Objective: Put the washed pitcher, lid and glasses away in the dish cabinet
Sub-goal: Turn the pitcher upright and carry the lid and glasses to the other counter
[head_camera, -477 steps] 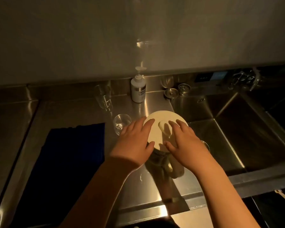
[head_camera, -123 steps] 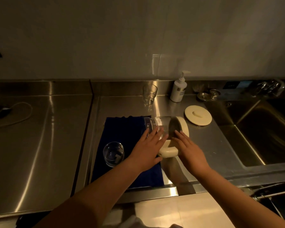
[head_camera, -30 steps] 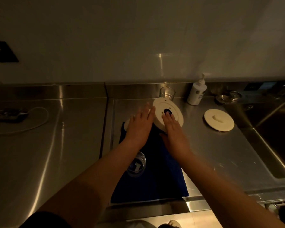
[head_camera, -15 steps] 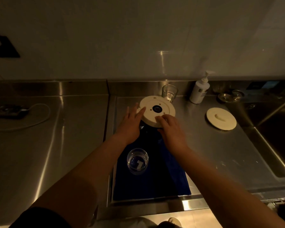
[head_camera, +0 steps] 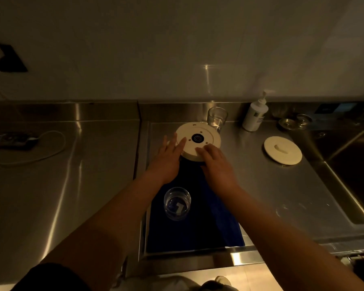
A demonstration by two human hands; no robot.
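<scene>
The pitcher [head_camera: 198,138] stands upside down at the far end of a dark blue towel [head_camera: 189,223], its cream round base with a black centre facing up. My left hand [head_camera: 168,158] lies with straight fingers against the base's left edge. My right hand [head_camera: 215,162] rests on the near right rim, fingertips bent over it. A clear glass [head_camera: 177,203] stands on the towel near my wrists. A second glass [head_camera: 217,118] stands behind the pitcher by the backsplash. The cream lid [head_camera: 282,150] lies flat on the steel counter to the right.
A white pump bottle [head_camera: 255,115] stands at the backsplash, with small metal sink strainers [head_camera: 294,121] beside it. The sink basin [head_camera: 353,169] opens at the right. A power strip with a white cable [head_camera: 15,141] lies on the left counter [head_camera: 51,185].
The pitcher has gone from lying on its side to standing upside down on the towel's far end. In the last half second both hands shifted slightly on its base.
</scene>
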